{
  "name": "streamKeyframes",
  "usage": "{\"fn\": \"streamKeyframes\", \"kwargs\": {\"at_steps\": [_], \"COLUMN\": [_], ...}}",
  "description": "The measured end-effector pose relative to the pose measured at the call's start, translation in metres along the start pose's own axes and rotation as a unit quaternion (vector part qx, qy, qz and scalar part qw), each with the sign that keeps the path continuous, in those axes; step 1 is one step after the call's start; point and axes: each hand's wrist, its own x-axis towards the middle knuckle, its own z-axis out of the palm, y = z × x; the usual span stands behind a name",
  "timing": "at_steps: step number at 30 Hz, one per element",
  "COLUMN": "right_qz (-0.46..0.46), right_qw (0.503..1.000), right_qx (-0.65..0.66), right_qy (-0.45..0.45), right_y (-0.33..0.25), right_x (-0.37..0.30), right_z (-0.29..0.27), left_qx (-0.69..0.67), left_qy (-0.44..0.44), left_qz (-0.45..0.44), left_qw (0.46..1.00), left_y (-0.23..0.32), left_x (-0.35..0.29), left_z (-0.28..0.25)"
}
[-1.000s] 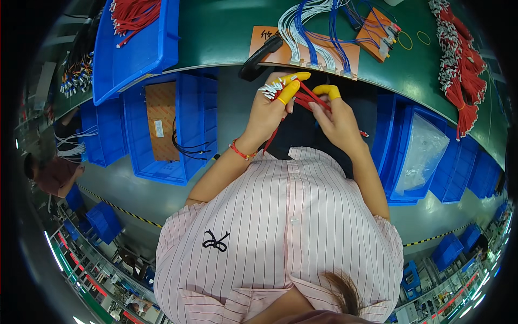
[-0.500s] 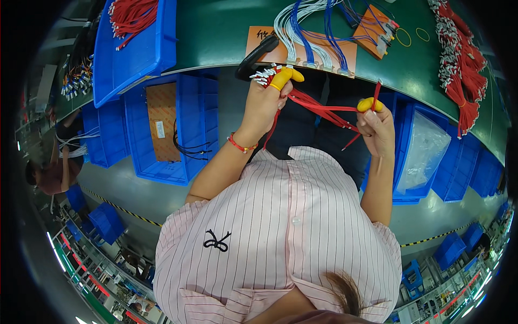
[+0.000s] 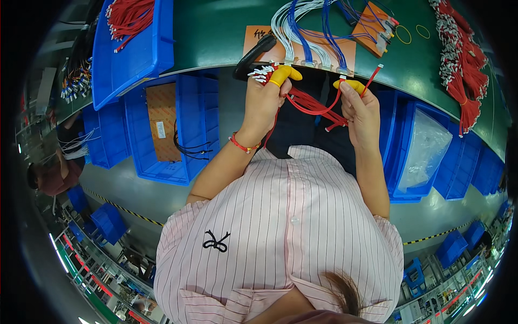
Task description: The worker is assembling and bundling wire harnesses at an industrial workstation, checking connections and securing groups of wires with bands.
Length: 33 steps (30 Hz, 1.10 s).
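Head view: person in a striped shirt stands at the green bench (image 3: 226, 32), both hands up at its near edge. Left hand (image 3: 264, 102) is clenched round a bundle of red wires (image 3: 310, 102), white connector ends (image 3: 261, 72) fanned out past the yellow finger cot (image 3: 284, 73) on its thumb. Right hand (image 3: 360, 110) pinches a single red wire (image 3: 373, 76) btwn yellow-capped thumb and finger; the rest of that hand sits loose.

Bundle runs roughly left-right btwn the two hands, sagging in a loop w/ loose ends dangling near the right wrist. Connector ends point up and left, toward the black tool (image 3: 254, 53) on the bench. The single wire points up-right, white tip toward the orange card (image 3: 372, 24).

To do this well, I'd say: keep the left fist tight just behind the connectors so they stay level, draw one wire at a time along its own line, no kinking, and don't let the slack loop snag.

Blue bins (image 3: 162, 124) below, more red wire to the right (image 3: 458, 70).
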Motion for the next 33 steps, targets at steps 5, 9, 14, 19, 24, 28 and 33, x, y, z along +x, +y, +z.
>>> {"fn": "streamKeyframes", "kwargs": {"at_steps": [5,9,14,19,24,28,33], "right_qz": [-0.009,-0.009,0.009,-0.003,-0.003,0.032,0.045], "right_qw": [1.000,1.000,0.999,0.999,0.999,0.993,0.981], "right_qx": [-0.020,-0.010,0.045,0.035,0.032,0.114,0.190], "right_qy": [0.019,0.014,0.006,0.019,0.033,0.008,0.010], "right_y": [0.001,-0.001,-0.002,-0.003,-0.004,-0.003,0.001], "right_x": [0.005,0.006,0.007,0.007,0.006,0.008,0.008], "right_z": [-0.001,0.000,0.002,0.004,0.008,0.006,0.011], "left_qx": [-0.028,-0.029,0.063,0.099,0.089,0.083,0.055], "left_qy": [-0.004,-0.056,-0.100,-0.102,-0.109,-0.105,-0.096], "left_qz": [-0.016,-0.015,-0.041,-0.051,-0.065,-0.063,-0.036], "left_qw": [0.999,0.998,0.992,0.988,0.988,0.989,0.993], "left_y": [0.001,0.007,0.027,0.026,0.020,0.020,0.018], "left_x": [0.002,0.003,0.003,-0.003,-0.004,-0.004,-0.001], "left_z": [0.001,-0.007,-0.020,-0.031,-0.037,-0.033,-0.025]}}
